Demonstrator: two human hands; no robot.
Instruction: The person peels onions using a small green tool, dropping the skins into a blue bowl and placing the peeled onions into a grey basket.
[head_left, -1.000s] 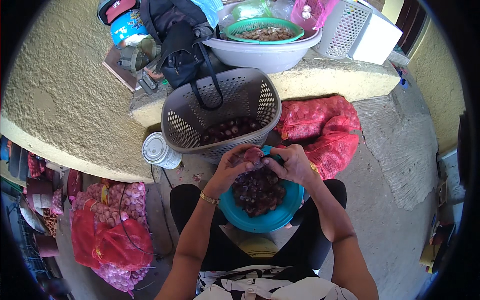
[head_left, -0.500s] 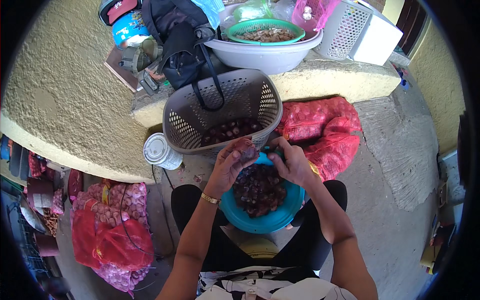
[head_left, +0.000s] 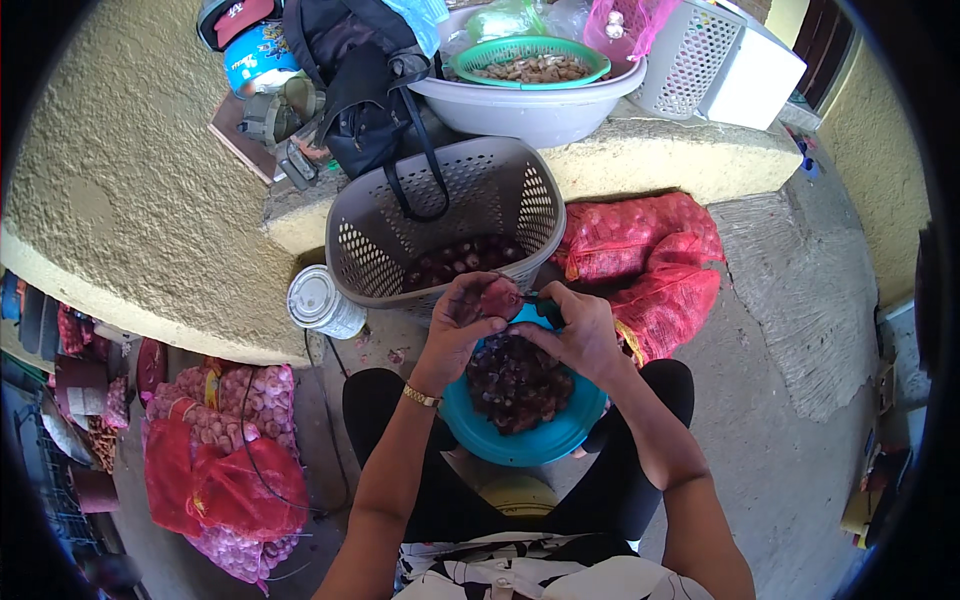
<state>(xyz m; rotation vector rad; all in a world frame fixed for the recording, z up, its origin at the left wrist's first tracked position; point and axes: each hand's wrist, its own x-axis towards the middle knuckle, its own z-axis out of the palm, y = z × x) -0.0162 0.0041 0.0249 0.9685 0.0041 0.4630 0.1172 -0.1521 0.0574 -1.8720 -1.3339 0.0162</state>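
My left hand (head_left: pixel 455 328) is closed around a reddish-purple onion (head_left: pixel 500 298), held above the near rim of a grey perforated basket (head_left: pixel 480 180). My right hand (head_left: pixel 585 335) grips a small dark-green-handled tool (head_left: pixel 546 311) against the onion's right side; its blade, if any, is hidden. The right thumb reaches to the onion's lower edge, close to the left thumb. Below both hands, a blue basin (head_left: pixel 520 452) between my knees holds a heap of dark onion skins and pieces (head_left: pixel 515 385). Several dark red onions (head_left: pixel 465 263) lie in the basket's bottom.
Red mesh sacks (head_left: pixel 640 235) lie right of the basket. A lidded can (head_left: pixel 325 300) stands at its left. Further left is a mesh sack of pale pink bulbs (head_left: pixel 250 400). On the ledge are a black bag (head_left: pixel 360 120) and a lilac tub (head_left: pixel 535 115) bearing a green strainer (head_left: pixel 530 86).
My right hand has come left and up against the onion, bringing the green-handled tool to it. The onion has turned in my left hand, showing a pinker side.
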